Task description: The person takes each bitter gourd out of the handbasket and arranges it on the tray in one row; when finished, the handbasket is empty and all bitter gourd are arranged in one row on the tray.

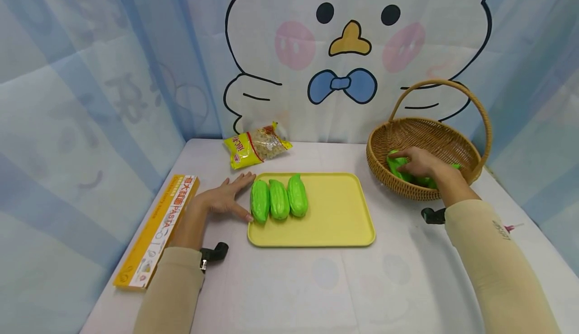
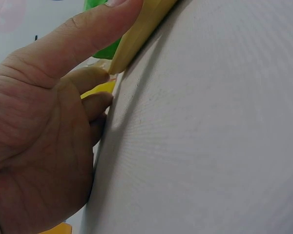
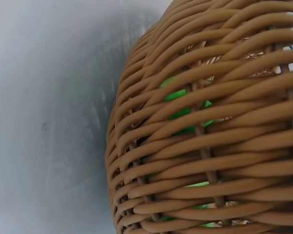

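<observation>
Gourds (image 1: 279, 199), three of them, lie side by side on the tray (image 1: 334, 213), along its left edge; its middle and right part are bare. More green ones (image 1: 394, 164) lie in the basket (image 1: 398, 186), near the desk's (image 1: 294, 284) right edge; how many, the hand and the weave hide. The right hand (image 1: 420, 162) reaches over the basket's front rim, fingers on a gourd. Whether they have closed round it I cannot tell; the right wrist view shows only weave with green behind it. The left hand (image 1: 223, 197) holds nothing, fingers spread, its thumb and forefinger at the tray's left edge.

As I judge it, the step is getting hold of one gourd. Best take it round its middle, thumb opposite fingers, free it from its neighbours, and lift straight up to clear rim and handle (image 1: 486, 118). Dragging it over the rim could tip the basket.

By the desk's back edge lies a bag (image 1: 246, 149), pale brown bits showing through its clear part; along the left edge, a box (image 1: 156, 231) marked PASTA, contents unseen.
</observation>
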`<control>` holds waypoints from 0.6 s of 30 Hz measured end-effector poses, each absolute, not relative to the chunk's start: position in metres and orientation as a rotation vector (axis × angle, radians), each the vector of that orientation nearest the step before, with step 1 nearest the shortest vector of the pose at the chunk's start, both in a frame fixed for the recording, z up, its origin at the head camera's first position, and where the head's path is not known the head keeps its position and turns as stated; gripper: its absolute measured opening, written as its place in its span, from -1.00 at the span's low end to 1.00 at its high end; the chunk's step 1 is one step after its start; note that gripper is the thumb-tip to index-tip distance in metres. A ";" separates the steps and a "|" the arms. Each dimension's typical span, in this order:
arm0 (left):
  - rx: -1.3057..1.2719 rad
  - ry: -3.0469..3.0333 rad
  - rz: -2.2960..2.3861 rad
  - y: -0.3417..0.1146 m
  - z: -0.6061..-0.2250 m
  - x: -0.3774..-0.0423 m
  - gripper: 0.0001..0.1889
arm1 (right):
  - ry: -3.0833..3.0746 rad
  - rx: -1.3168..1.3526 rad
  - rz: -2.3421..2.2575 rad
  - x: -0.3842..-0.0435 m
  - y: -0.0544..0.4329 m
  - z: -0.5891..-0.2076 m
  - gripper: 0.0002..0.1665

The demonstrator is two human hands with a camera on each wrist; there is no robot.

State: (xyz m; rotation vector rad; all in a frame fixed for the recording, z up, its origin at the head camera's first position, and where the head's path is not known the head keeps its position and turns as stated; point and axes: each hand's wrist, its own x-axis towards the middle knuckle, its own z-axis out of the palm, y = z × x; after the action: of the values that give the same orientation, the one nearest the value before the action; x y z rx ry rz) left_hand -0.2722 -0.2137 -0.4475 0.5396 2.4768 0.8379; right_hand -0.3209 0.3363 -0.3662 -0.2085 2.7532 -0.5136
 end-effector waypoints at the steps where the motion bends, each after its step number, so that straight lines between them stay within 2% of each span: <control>1: 0.537 2.476 0.839 -0.213 -0.448 -0.272 0.42 | 2.756 -0.216 -0.517 -0.320 0.336 -0.366 -0.39; 18: 0.516 2.459 0.859 -0.214 -0.445 -0.271 0.44 | 2.844 -0.333 -0.771 -0.312 0.337 -0.351 -0.36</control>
State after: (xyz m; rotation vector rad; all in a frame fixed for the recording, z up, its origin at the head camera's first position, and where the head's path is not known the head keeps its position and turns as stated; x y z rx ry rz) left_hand -0.2706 -0.2138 -0.4451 0.5159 2.4593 0.8591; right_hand -0.3118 0.3373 -0.3511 -0.3327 2.8445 -0.7714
